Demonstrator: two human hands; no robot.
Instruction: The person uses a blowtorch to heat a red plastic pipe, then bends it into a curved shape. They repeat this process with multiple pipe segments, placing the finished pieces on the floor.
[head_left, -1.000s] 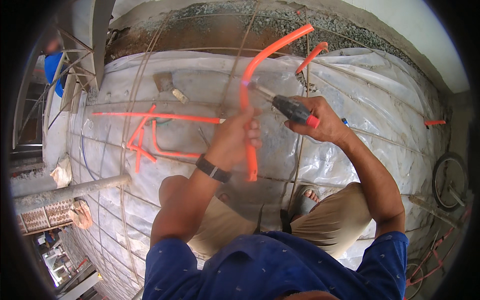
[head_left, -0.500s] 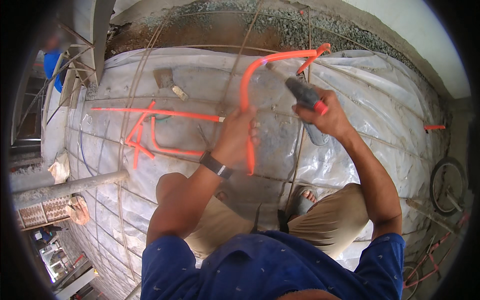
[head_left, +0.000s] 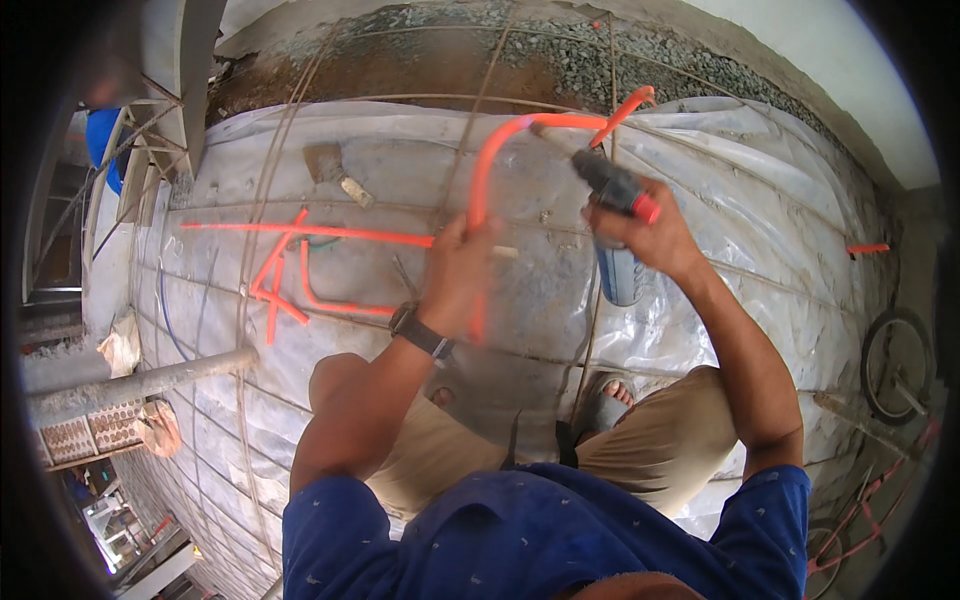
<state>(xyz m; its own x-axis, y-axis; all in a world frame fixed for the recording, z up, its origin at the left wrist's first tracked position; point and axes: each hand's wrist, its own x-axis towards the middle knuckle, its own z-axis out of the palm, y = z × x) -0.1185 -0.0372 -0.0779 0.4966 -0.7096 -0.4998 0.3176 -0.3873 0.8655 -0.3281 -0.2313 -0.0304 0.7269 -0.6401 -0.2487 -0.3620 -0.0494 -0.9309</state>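
My left hand (head_left: 458,278) is closed around the lower leg of a bent orange plastic pipe (head_left: 483,165), slightly blurred. The pipe rises from my fist, curves at the top and runs off to the right. A blowtorch (head_left: 610,185) with a black and red head on a blue gas canister (head_left: 621,276) is gripped in my right hand (head_left: 655,228). Its nozzle meets the pipe's bend or lies very close to it; a faint violet glow shows there. Left of my left hand lie a long straight orange pipe (head_left: 340,233), an L-bent piece (head_left: 318,296) and shorter offcuts (head_left: 273,275).
Plastic sheeting (head_left: 690,330) covers the ground, crossed by steel rods (head_left: 590,350). A flat scrap (head_left: 322,162) and a small pale piece (head_left: 356,192) lie at upper left. Another orange piece (head_left: 868,248) and a bicycle wheel (head_left: 896,368) are at right. Gravel (head_left: 640,70) borders the far side.
The orange pipe has shifted slightly left and down in my left hand. The torch has tilted so its canister shows more fully, and its nozzle is now at the bend.
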